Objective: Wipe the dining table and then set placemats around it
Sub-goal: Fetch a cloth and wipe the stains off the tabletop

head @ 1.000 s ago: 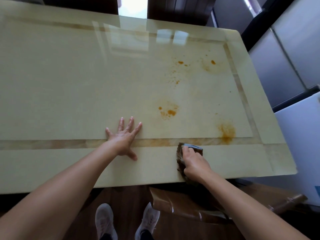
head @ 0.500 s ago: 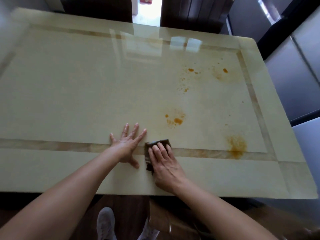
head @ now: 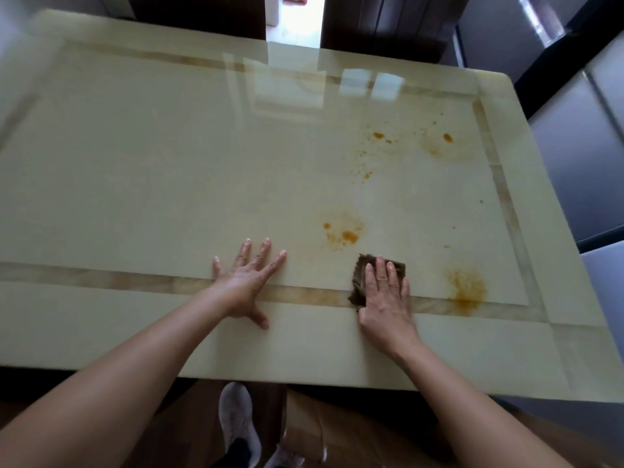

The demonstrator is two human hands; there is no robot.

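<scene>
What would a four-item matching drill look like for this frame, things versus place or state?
Things
1. left hand
2. right hand
3. cloth
4. orange smear

Place or state
A. brown, pinned under a palm
B. flat on the bare tabletop, fingers spread
C. right of the cloth, reaching onto the near inlay strip, untouched
D. pressing down on the cloth, fingers straight

Pairs: 1-B, 2-D, 3-A, 4-C
</scene>
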